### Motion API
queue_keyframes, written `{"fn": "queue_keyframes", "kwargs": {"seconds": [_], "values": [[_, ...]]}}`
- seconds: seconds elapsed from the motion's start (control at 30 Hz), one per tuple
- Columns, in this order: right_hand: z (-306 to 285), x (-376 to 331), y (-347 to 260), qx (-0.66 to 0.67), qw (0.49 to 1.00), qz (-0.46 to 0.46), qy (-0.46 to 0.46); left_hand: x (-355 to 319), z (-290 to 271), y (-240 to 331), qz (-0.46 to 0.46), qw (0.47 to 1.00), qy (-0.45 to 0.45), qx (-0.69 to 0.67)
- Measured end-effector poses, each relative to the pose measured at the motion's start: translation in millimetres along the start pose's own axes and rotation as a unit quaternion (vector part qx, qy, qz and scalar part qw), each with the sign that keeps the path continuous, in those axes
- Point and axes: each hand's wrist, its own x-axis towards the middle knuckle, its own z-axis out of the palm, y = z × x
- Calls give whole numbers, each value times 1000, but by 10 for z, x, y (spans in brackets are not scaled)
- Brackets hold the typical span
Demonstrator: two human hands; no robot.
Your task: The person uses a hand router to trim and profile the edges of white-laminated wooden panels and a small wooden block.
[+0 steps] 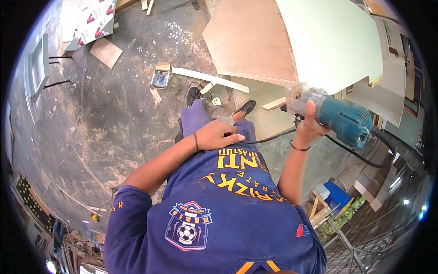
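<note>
My right hand [311,125] is wrapped round a teal trim router [344,118], held up and tilted sideways at the right. The router's clear base guard [302,97] is close to the edge of a large panel with a brown face [255,41] and a pale green-white top [333,41]. A black power cord [385,141] leaves the router's back end and loops below it. My left hand [221,135] rests at my waist with its fingers curled in. A dark cord [269,138] runs out from those fingers toward the right hand.
Near my feet lie a long pale wood strip [211,78], an open box with dark contents [160,78] and wood offcuts [273,104]. A plywood piece [106,52] is on the floor at left. A blue container [336,197] stands at lower right.
</note>
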Motion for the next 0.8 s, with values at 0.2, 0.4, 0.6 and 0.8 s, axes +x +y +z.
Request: {"fn": "queue_keyframes", "kwargs": {"seconds": [0.2, 0.4, 0.6, 0.8], "values": [[104, 101, -11, 63, 998, 1, 2, 10, 5, -24, 24, 999, 15, -21], [176, 103, -48, 62, 998, -15, -1, 15, -27, -48, 16, 999, 13, -29], [187, 120, -21, 70, 997, -35, 12, 4, -53, -45, 15, 999, 10, -31], [170, 138, -41, 58, 998, -13, 1, 27, -65, -23, 5, 999, -13, -32]]}}
